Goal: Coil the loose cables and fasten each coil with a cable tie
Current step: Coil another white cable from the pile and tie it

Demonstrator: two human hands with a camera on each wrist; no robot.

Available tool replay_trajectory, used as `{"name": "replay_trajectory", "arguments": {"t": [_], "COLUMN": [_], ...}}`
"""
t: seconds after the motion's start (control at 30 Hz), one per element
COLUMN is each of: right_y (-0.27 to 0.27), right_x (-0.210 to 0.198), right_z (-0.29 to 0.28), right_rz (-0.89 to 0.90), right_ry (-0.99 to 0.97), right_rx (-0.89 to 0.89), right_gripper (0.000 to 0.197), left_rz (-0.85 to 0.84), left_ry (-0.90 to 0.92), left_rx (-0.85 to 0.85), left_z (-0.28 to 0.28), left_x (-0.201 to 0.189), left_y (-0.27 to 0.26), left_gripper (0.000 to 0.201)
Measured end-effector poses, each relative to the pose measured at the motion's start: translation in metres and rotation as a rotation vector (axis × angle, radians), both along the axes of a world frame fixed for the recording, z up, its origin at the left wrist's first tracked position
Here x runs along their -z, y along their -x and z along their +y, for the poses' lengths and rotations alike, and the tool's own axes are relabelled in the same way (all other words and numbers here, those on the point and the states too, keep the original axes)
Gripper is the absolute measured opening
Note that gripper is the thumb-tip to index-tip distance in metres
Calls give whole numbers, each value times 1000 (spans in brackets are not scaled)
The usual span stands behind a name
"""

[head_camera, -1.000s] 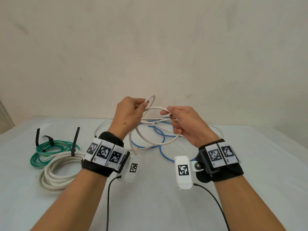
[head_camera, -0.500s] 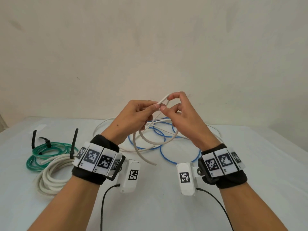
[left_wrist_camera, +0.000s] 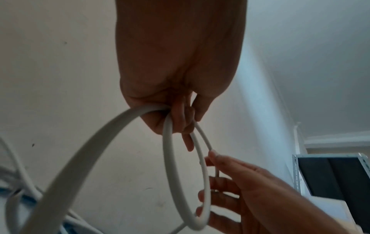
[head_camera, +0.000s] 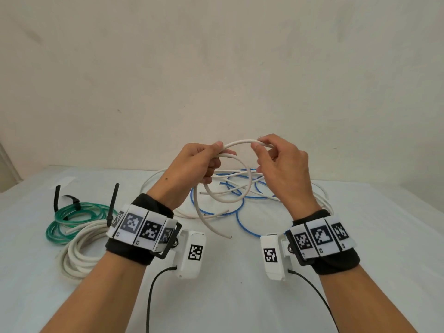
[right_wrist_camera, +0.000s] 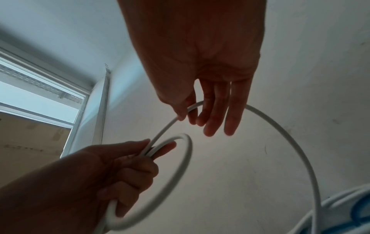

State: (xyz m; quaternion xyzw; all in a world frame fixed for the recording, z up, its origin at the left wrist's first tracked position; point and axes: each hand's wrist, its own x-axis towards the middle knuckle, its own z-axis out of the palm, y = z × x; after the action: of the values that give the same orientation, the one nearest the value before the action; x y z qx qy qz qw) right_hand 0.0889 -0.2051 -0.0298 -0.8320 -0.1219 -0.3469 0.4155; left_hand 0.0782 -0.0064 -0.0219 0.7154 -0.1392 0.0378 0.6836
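left hand (head_camera: 195, 164) grips the white cable (head_camera: 240, 143) turns, fingers curled | right hand (head_camera: 280, 162) pinches it just beside, other fingers loose | hands have parted since half a second ago, a new loop opening, coil still untied | wrist views show stacked turns; only head view shows tied coils (head_camera: 79, 227) on counter (head_camera: 240, 296) left

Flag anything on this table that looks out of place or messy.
Only the unfinished work: a thin blue cable and thin white cable lie tangled, untied. The green tubing coil and thick white cord coil are tied.
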Motion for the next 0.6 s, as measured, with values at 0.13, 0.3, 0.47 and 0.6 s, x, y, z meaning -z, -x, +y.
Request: {"name": "replay_trajectory", "arguments": {"t": [0.13,0.3,0.47,0.6], "right_y": [2,9,11,4], "right_x": [1,-7,-4,-1], "right_z": [-4,-2,8,11], "right_rz": [139,234,76,16], "right_ry": [148,352,374,227], "right_rx": [199,181,-27,-152], "right_gripper": [31,33,29,17], "left_rz": [59,60,44,87], "left_ry": [100,72,2,103], "left_rx": [20,1,29,42], "left_z": [1,5,-2,-4], "left_x": [2,0,-1,0], "left_y": [-2,-1,2,2], "left_gripper": [39,37,34,35]}}
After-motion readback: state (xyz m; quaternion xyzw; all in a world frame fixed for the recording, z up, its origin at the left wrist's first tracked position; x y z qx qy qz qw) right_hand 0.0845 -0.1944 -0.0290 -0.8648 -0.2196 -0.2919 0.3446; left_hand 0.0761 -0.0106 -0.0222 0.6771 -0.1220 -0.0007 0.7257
